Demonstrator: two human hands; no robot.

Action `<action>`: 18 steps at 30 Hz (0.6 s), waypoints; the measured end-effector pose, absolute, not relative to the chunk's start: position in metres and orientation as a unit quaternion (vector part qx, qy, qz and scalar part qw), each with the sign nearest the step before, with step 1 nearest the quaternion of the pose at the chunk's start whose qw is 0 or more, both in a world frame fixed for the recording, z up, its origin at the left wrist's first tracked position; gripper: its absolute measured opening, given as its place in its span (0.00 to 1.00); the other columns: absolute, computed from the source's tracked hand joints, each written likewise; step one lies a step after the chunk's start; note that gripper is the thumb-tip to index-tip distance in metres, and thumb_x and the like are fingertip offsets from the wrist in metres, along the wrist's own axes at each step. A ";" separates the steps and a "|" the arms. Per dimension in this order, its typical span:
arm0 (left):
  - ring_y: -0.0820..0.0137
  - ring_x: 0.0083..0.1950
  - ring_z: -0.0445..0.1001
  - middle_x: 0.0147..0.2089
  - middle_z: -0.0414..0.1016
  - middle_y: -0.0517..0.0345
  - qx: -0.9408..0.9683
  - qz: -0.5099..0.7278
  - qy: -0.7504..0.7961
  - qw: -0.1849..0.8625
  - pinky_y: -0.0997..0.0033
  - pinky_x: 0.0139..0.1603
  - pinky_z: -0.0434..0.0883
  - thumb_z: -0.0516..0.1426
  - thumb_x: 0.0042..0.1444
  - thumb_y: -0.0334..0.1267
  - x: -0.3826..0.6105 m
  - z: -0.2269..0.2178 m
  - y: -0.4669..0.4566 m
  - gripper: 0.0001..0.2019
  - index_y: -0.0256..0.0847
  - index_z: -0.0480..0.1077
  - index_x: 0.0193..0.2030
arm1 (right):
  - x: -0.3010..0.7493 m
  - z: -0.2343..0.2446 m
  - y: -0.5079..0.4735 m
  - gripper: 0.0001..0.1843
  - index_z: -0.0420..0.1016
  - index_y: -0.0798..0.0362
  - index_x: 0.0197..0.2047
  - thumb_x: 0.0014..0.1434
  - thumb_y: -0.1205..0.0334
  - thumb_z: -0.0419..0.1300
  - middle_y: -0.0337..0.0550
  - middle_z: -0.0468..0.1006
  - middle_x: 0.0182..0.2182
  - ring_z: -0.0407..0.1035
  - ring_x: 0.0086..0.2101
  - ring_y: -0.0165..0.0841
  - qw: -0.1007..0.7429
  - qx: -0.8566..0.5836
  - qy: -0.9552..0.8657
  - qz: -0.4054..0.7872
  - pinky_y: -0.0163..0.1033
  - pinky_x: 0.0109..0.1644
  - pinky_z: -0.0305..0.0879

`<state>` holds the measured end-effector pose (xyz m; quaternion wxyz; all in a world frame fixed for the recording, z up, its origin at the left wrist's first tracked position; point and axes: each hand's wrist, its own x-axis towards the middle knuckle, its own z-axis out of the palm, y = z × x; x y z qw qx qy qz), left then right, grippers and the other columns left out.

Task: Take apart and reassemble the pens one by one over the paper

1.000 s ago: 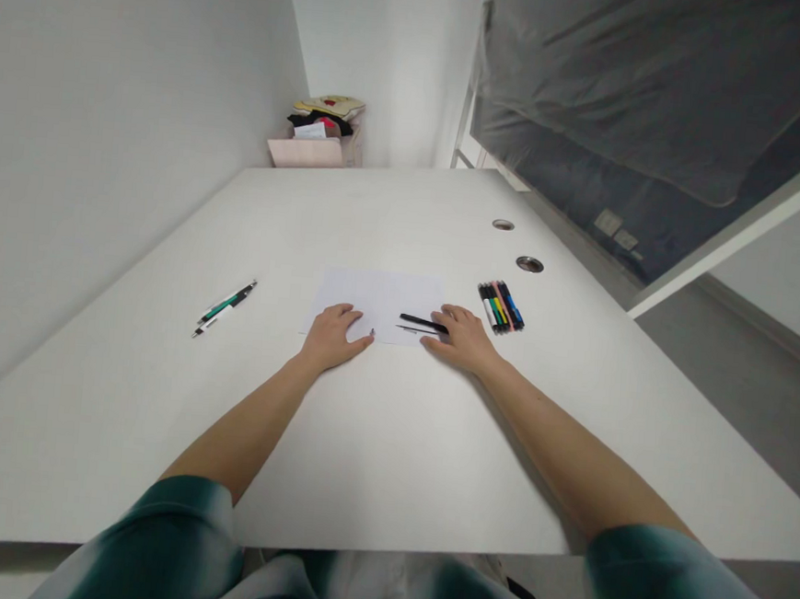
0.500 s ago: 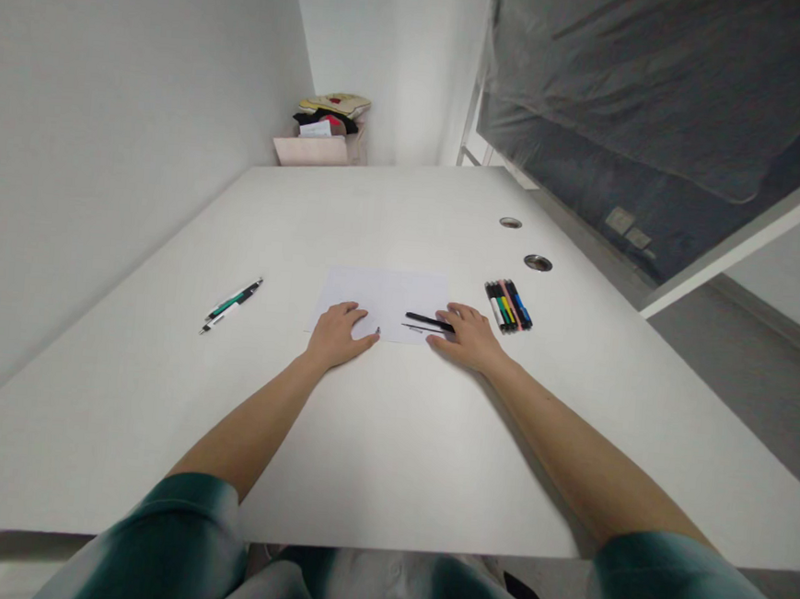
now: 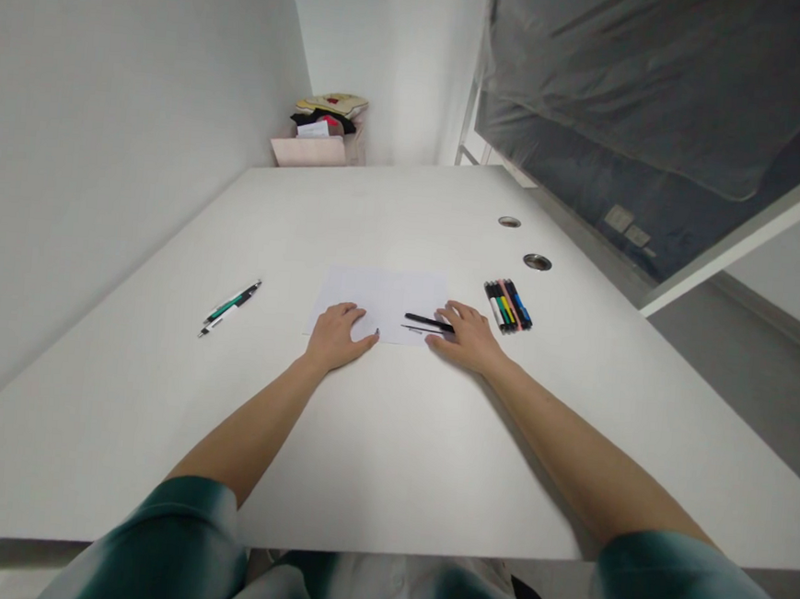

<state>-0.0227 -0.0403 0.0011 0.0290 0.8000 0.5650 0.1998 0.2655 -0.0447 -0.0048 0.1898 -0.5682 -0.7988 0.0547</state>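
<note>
A white sheet of paper (image 3: 372, 299) lies on the white table (image 3: 388, 455), just beyond my hands. My left hand (image 3: 333, 337) rests palm down on the paper's near edge, fingers slightly apart and holding nothing. My right hand (image 3: 463, 338) lies palm down at the paper's right edge, its fingertips against the end of a black pen (image 3: 430, 321). A thin dark pen (image 3: 415, 328) lies just below that pen, with its right end close to my fingers. The right ends of both pens are partly hidden by my hand.
A bundle of coloured markers (image 3: 508, 305) lies to the right of the paper, and several pens (image 3: 229, 308) lie to the left. Two round grommet holes (image 3: 537, 261) pierce the table's far right. A pink box (image 3: 307, 152) holding clutter stands beyond the far edge.
The whole scene sits slightly further right in the view than a second ago. My hands, the paper and the pens keep the same places relative to each other.
</note>
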 end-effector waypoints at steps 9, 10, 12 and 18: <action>0.51 0.65 0.62 0.64 0.65 0.42 0.899 0.134 0.416 -0.020 0.49 0.66 0.60 0.56 0.58 0.52 0.011 0.017 -0.066 0.27 0.39 0.68 0.60 | 0.252 -0.002 -0.050 0.14 0.80 0.54 0.46 0.60 0.60 0.57 0.56 0.70 0.55 0.58 0.57 0.49 0.260 -0.465 -0.846 0.011 0.55 0.58 0.57; 0.51 0.66 0.61 0.66 0.63 0.41 0.902 0.120 0.414 -0.025 0.49 0.66 0.59 0.54 0.60 0.51 0.014 0.017 -0.067 0.27 0.38 0.66 0.62 | 0.252 -0.002 -0.050 0.14 0.80 0.54 0.45 0.60 0.61 0.57 0.56 0.70 0.55 0.58 0.57 0.49 0.260 -0.465 -0.846 0.010 0.55 0.58 0.57; 0.51 0.70 0.56 0.69 0.59 0.42 0.903 0.098 0.417 -0.031 0.49 0.68 0.56 0.51 0.63 0.48 0.020 0.015 -0.067 0.26 0.39 0.62 0.65 | 0.251 -0.005 -0.049 0.14 0.80 0.53 0.46 0.60 0.63 0.57 0.56 0.71 0.54 0.58 0.57 0.48 0.261 -0.468 -0.844 0.007 0.55 0.58 0.58; 0.53 0.73 0.49 0.73 0.51 0.47 0.907 0.075 0.413 -0.035 0.47 0.70 0.52 0.49 0.64 0.42 0.028 0.012 -0.058 0.25 0.44 0.59 0.67 | 0.251 -0.009 -0.047 0.17 0.81 0.49 0.49 0.61 0.66 0.55 0.53 0.71 0.55 0.58 0.56 0.48 0.254 -0.468 -0.847 -0.002 0.55 0.57 0.58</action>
